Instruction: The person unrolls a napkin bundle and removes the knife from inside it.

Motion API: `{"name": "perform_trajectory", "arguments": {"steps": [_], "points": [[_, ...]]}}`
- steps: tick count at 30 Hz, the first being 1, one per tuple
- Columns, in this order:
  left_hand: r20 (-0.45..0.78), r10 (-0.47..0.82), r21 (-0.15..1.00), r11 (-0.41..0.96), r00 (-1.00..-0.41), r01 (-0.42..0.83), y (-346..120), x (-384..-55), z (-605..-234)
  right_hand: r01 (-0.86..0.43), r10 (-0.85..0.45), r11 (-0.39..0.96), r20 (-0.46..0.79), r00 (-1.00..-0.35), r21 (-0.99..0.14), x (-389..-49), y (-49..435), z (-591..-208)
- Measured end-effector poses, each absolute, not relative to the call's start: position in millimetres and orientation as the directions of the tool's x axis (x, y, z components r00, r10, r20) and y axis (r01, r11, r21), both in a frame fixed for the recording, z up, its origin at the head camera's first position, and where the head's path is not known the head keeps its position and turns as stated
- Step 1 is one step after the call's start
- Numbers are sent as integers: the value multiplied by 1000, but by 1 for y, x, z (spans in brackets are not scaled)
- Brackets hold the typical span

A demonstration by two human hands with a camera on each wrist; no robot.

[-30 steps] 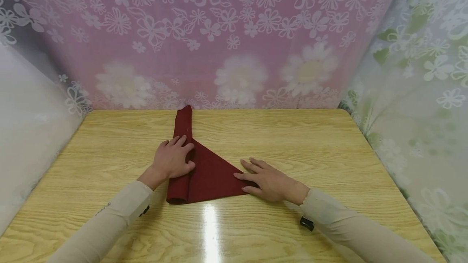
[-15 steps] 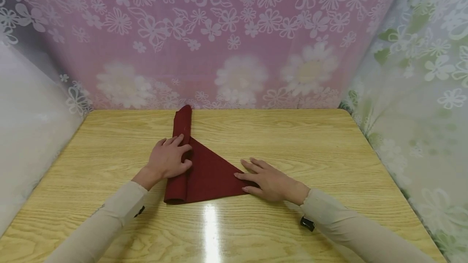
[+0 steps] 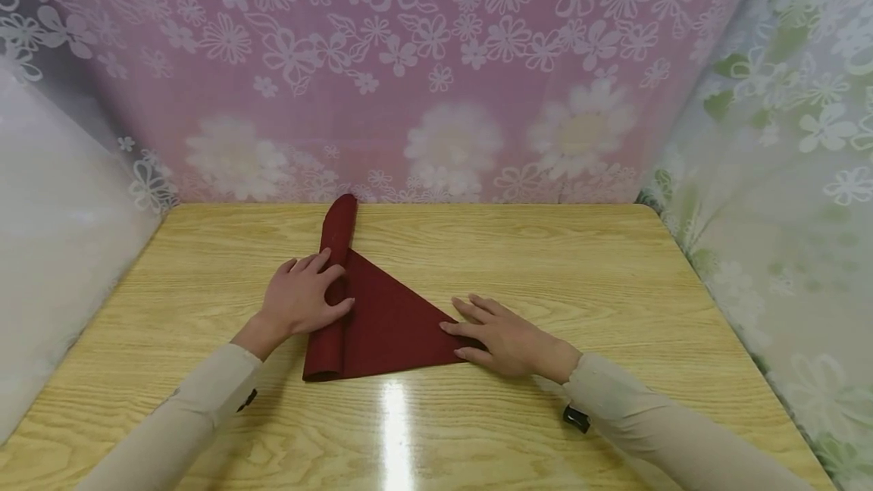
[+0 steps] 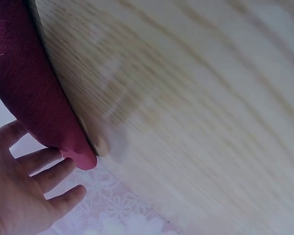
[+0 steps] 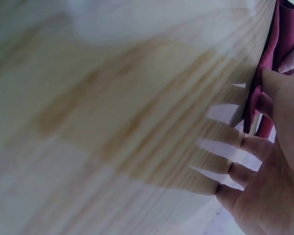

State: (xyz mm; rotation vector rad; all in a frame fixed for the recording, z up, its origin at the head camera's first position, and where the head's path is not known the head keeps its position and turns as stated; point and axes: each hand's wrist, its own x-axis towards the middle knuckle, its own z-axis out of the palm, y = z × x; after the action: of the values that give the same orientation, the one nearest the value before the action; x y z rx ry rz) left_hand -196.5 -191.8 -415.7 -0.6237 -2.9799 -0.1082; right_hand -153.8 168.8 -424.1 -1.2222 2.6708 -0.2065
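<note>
I see left hand (image 3: 298, 297) arched, loosely spread over red cloth (image 3: 394, 320); right hand (image 3: 503, 339) flat, neither gripping (cloth's covered corner hidden).

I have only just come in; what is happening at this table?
A person is handling a dark red cloth on a wooden table. The left hand rests over the rolled part, whose far end reaches the table's back edge. The right hand rests on the other end, fingers spread. Between the hands, the cloth lies flat.
</note>
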Motion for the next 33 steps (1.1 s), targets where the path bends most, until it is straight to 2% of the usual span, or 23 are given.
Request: {"name": "perform_trajectory", "arguments": {"steps": [7,15,25,33], "points": [[117,414,70,903,-903,423,-203,-194,-414,-734,-762,645,-111,-638,-212,-154,169,-425],[92,538,89,834,-838,545,-218,-194,-419,-733,-760,648,-111,-641,-205,-155,170,-427],[0,507,176,848,-862,499,-235,-191,-424,-740,-766,640,-100,-635,-206,-156,169,-427],[-13,507,186,848,-862,496,-238,-191,-425,-752,-775,629,-91,-625,-196,-156,170,-429]]}}
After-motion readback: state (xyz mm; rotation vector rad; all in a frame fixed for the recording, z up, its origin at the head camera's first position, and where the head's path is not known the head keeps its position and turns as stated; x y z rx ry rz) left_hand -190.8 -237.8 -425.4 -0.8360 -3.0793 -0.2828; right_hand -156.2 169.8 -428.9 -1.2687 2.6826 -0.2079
